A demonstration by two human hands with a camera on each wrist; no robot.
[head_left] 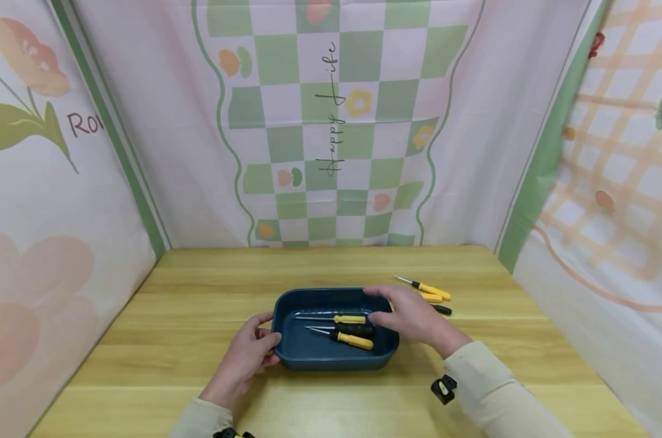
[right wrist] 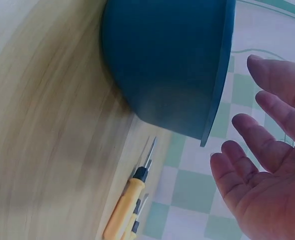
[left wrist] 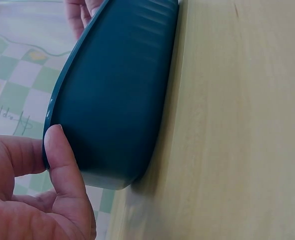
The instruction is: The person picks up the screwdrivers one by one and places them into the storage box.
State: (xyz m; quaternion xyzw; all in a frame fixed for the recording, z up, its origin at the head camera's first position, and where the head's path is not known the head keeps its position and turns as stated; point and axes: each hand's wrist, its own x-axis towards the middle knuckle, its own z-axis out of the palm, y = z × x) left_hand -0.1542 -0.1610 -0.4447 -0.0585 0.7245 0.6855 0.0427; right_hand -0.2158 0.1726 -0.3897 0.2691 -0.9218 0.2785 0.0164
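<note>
A dark blue rectangular bin (head_left: 336, 364) rests on the table. My left hand (head_left: 249, 350) pinches its left end, and in the left wrist view the thumb (left wrist: 62, 155) presses the outer wall below the rim. Inside lie a screwdriver with a yellow handle (head_left: 350, 319), one with a black handle (head_left: 358, 330) and a yellow-and-black screwdriver (head_left: 353, 340), shafts to the left. My right hand (head_left: 410, 313) hovers over the bin's right end, fingers spread. The right wrist view shows that hand (right wrist: 272, 175) holding nothing, apart from the rim.
Behind the right hand, on the wooden table (head_left: 210, 292), lie a yellow-and-black screwdriver (head_left: 434, 291), another yellow handle (head_left: 432, 298) and a black handle (head_left: 442, 309), the last two partly hidden. Patterned curtains (head_left: 320, 121) enclose the table at the back and both sides.
</note>
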